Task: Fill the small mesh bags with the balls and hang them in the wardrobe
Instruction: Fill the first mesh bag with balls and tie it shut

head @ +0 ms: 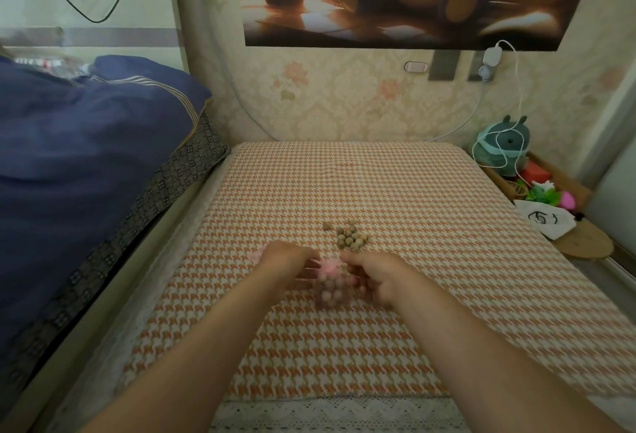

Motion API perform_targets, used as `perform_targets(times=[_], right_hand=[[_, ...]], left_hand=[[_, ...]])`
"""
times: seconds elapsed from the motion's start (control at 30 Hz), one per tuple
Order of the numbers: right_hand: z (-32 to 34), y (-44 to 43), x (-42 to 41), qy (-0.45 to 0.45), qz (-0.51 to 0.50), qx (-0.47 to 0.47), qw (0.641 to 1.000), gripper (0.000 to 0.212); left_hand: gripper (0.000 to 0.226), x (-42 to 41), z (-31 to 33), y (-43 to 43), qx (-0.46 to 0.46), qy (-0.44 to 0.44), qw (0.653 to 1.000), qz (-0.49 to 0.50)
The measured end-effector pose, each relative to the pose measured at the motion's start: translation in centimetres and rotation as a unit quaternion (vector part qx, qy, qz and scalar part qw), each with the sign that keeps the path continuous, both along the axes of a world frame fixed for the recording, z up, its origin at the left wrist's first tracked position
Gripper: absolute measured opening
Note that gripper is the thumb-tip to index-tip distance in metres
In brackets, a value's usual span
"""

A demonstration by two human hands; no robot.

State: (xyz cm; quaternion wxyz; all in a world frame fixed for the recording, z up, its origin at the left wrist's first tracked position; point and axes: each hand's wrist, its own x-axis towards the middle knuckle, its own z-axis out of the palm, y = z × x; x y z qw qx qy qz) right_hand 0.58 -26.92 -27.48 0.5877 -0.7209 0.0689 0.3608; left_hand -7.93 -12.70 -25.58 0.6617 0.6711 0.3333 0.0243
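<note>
One pink mesh bag [328, 289] w/ balls [331, 296], pinched by L hand [285, 260], R hand [377, 277] fingers [347, 256].

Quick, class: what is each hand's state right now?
Left hand: pinching the neck of the pink mesh bag.
Right hand: gripping the same bag.

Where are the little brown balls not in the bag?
In the head view, the small brown balls lie in a loose pile on the orange houndstooth cloth, just beyond the right hand.
</note>
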Motion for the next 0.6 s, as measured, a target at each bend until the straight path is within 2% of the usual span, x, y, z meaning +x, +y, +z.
perform_targets(times=[0.1, 0.23, 0.37, 0.43, 0.53, 0.6], right_hand=[[-0.5, -0.5, 0.4, -0.03, -0.005, -0.042, 0.999, 0.023], [-0.1, -0.6, -0.1, -0.114, 0.0, -0.104, 0.988, 0.022], [0.8, -0.9, -0.9, -0.219, 0.046, -0.106, 0.969, 0.009], [1.3, -1.1, -1.2, -0.319, 0.096, -0.149, 0.931, 0.012], [2.0, -1.4, -2.0, -0.479, 0.16, -0.248, 0.827, 0.013], [2.2, -1.4, -2.4, -0.564, 0.195, -0.257, 0.76, 0.015]], left_hand=[[0.018, -0.8, -0.2, 1.2, 0.084, 0.01, 0.996, -0.041], [0.035, -1.7, -0.7, 1.6, 0.247, 0.007, 0.964, -0.097], [0.03, -1.9, -1.4, 1.4, 0.35, -0.027, 0.933, -0.079], [0.026, -1.8, -1.4, 1.3, 0.385, -0.028, 0.918, -0.09], [0.025, -1.7, -1.4, 1.3, 0.411, -0.009, 0.902, -0.135], [0.028, -1.6, -1.6, 1.2, 0.409, -0.005, 0.898, -0.16]])
